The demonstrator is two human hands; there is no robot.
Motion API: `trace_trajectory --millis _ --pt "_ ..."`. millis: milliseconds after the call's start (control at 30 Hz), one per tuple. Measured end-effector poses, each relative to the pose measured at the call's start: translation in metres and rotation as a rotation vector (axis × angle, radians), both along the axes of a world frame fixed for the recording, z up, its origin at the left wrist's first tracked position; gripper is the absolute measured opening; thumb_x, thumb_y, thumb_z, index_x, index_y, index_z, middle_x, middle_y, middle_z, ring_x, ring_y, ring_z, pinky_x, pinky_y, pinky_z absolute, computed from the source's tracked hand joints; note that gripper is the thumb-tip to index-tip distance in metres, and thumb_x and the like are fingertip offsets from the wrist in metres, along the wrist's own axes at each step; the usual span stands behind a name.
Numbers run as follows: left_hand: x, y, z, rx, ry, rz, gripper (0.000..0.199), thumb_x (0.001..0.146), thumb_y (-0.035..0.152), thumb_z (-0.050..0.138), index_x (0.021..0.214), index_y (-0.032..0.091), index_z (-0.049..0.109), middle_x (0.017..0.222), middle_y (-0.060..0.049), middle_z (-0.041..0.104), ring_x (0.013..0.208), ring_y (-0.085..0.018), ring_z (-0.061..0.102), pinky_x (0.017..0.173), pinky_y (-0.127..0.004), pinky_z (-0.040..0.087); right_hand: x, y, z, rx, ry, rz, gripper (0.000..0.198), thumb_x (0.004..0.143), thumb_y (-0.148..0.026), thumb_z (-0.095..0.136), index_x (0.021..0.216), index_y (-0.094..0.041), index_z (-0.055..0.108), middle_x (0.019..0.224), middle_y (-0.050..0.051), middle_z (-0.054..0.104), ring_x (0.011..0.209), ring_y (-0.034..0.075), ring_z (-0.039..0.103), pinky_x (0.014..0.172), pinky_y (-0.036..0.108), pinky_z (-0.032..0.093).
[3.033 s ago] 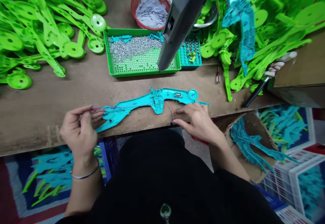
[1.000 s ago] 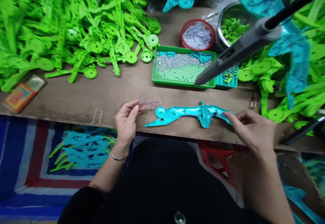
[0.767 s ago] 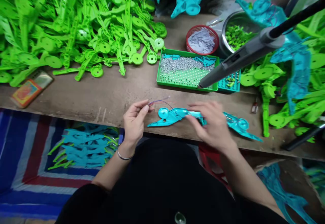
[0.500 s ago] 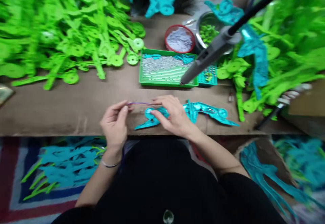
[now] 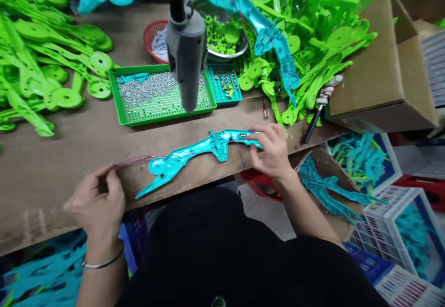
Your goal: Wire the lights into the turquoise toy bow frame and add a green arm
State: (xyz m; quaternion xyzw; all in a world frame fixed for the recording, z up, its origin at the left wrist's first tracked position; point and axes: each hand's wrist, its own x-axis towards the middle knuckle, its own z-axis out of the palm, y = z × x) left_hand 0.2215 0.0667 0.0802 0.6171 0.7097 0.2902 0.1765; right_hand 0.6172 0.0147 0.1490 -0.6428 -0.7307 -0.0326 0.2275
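Observation:
A turquoise plastic bow-shaped shell (image 5: 194,150) lies hollow side up near the front edge of the bench. Thin wires (image 5: 134,161) run along its inside and come out past its left end. My left hand (image 5: 99,195) pinches these wires between thumb and fingers, left of the shell. At the shell's right end is my right hand (image 5: 273,151), its fingers bent around that end, partly hiding it. A dark thin wire (image 5: 240,155) hangs from the shell's middle onto the bench.
A grey electric screwdriver (image 5: 187,61) hangs above a green tray (image 5: 116,98) of screws. Behind are a turquoise tray (image 5: 238,97), a red basket (image 5: 148,35) and a metal bowl (image 5: 243,49). Green parts (image 5: 62,96) pile up left and right; a cardboard box (image 5: 368,75) stands right.
The view has swung to the right. My right hand has gone from the shell's left end to its right end. My left hand, still pinching the wires, is farther left of the shell.

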Motion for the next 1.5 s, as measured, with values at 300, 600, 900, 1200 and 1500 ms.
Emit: trace_trajectory --millis 300,600,900,1200,1500 --pt "0.024 -0.005 0.026 0.309 0.161 -0.134 0.022 0.087 0.020 0.063 0.104 0.025 0.076 0.117 -0.005 0.076 0.110 -0.028 0.072 0.101 -0.047 0.055 -0.015 0.023 -0.028 -0.144 -0.086 -0.052 0.011 0.088 -0.025 0.059 0.081 -0.023 0.068 0.075 0.001 0.070 0.088 0.024 0.059 0.108 0.053 0.032" --pt "0.171 0.018 0.046 0.198 -0.218 -0.781 0.020 0.095 0.021 0.057 0.110 0.022 0.071 0.105 -0.007 0.075 0.100 -0.025 0.066 0.090 -0.041 0.050 -0.020 0.013 -0.044 -0.045 0.181 -0.155 0.008 0.080 -0.021 0.063 0.074 -0.026 0.064 0.077 -0.003 0.073 0.089 0.024 0.065 0.112 0.059 0.028" --pt "0.213 0.055 0.024 0.048 -0.077 -1.083 0.030 0.091 0.010 0.051 0.112 0.021 0.069 0.105 -0.007 0.074 0.099 -0.025 0.061 0.087 -0.040 0.046 -0.019 0.010 -0.055 0.087 0.305 -0.127 0.009 0.083 -0.024 0.066 0.074 -0.028 0.065 0.078 -0.005 0.077 0.093 0.024 0.071 0.113 0.059 0.028" --pt "0.212 0.065 0.021 0.021 -0.256 -1.162 0.032 0.089 0.009 0.058 0.117 0.021 0.066 0.105 -0.007 0.075 0.097 -0.021 0.069 0.086 -0.035 0.052 -0.019 0.013 -0.043 0.005 0.391 -0.162 0.007 0.082 -0.028 0.064 0.086 -0.028 0.069 0.088 -0.001 0.077 0.098 0.025 0.070 0.114 0.057 0.029" --pt "0.211 0.063 0.022 -0.002 -0.309 -1.158 0.017 0.092 0.015 0.061 0.105 0.020 0.070 0.099 -0.006 0.076 0.092 -0.020 0.071 0.084 -0.033 0.054 -0.019 0.021 -0.045 -0.051 0.471 -0.249 0.008 0.084 -0.032 0.066 0.078 -0.026 0.064 0.081 -0.001 0.074 0.083 0.022 0.067 0.107 0.051 0.038"
